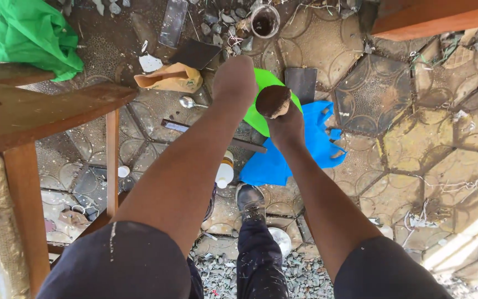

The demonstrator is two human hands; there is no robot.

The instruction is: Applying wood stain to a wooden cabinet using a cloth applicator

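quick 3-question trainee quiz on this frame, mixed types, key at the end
1. True or false: the right hand holds a brown rounded object.
2. Which colour is the sheet on the ground right under the left hand? A) red B) bright green C) white
3. Fill in: the small white bottle on the paved ground shows between the two ____.

Key:
1. True. The right hand grips it from below.
2. B. The bright green sheet lies partly over a blue sheet.
3. Forearms. The left hand looks closed in a fist; what it holds, if anything, cannot be seen.
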